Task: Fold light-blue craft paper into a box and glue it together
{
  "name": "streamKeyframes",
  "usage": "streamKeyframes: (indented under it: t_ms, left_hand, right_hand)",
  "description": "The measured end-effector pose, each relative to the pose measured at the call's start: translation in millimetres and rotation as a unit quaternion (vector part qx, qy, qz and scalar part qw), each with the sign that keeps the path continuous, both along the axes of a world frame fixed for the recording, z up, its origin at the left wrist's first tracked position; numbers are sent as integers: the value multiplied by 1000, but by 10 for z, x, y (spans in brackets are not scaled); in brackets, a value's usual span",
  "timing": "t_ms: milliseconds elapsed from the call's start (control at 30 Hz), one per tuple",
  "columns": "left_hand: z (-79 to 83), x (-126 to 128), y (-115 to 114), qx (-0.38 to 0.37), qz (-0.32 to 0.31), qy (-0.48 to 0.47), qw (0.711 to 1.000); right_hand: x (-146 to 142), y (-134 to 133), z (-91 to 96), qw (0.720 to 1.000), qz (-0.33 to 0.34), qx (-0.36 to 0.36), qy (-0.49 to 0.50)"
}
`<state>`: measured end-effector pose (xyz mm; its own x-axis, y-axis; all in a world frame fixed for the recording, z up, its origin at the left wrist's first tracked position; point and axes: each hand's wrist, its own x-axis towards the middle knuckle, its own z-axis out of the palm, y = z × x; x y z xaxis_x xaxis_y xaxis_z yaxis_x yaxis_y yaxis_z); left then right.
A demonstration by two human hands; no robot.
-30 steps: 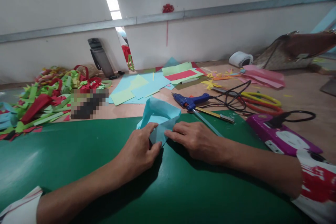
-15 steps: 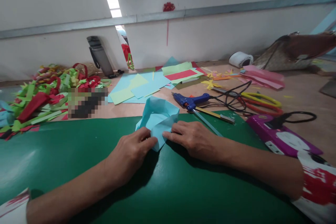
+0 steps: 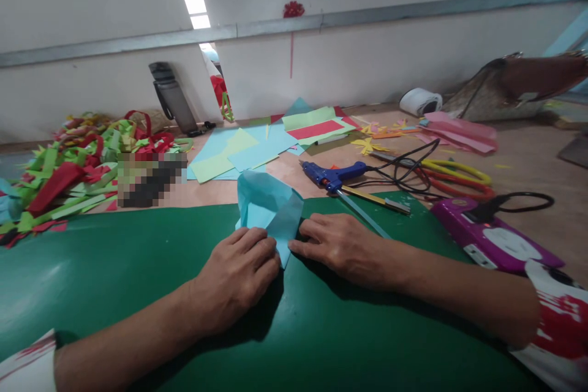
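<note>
A light blue folded sheet of paper (image 3: 266,205) lies on the green mat (image 3: 138,269), its far part standing up. My left hand (image 3: 239,272) lies on the paper's near left corner with its fingers curled and pressed down on it. My right hand (image 3: 342,246) rests at the paper's right edge, its fingertips pressing that edge against the mat.
A blue glue gun (image 3: 333,174) with black cable lies just beyond the mat. A purple device (image 3: 491,239) sits at the right. Coloured paper sheets (image 3: 257,147), a heap of paper strips (image 3: 73,165), a dark bottle (image 3: 172,98), a white roll (image 3: 420,101) and red and yellow pliers (image 3: 454,177) lie further back.
The paper has been folded flatter and narrower. My left hand has slid forward over the near corner, from pinching to pressing. My right hand has stayed at the right edge.
</note>
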<state>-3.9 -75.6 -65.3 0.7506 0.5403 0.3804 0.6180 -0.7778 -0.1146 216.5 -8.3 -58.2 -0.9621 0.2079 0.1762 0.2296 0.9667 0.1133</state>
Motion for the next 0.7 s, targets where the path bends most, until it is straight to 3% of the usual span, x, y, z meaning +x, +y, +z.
streamKeyframes:
  t_ms: [233,467,700]
  left_hand:
    - [48,33,-12,-4,-10,-18,1000]
    - [107,-34,-133,2,12,28,1000]
    - [109,-50,-210,31,30,25,999]
  right_hand:
    - [-10,-10,17,999,33,3,0]
    - [-50,-23,62,997,76,10,-21]
    - [-63,-49,113,996,76,0,-55]
